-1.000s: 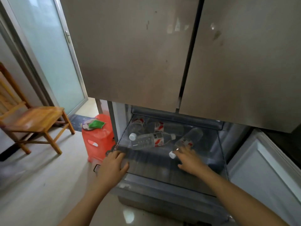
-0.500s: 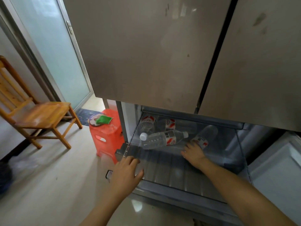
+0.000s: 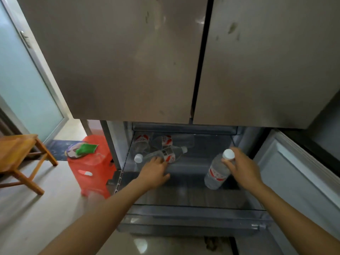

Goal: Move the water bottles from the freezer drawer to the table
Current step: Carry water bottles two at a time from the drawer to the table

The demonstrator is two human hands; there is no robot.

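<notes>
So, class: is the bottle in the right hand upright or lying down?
Upright but tilted: the right hand grips the bottle at its neck, cap uppermost.

Free drawer floor (image 3: pixel 184 194) in front; bottles (image 3: pixel 166 142) across back left.

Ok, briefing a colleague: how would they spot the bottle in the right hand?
Below the fridge's two grey doors, the freezer drawer stands open. At its right side the right hand grips a water bottle by the neck. It alone is tilted cap-up; the other bottles lie flat at the back left.
</notes>
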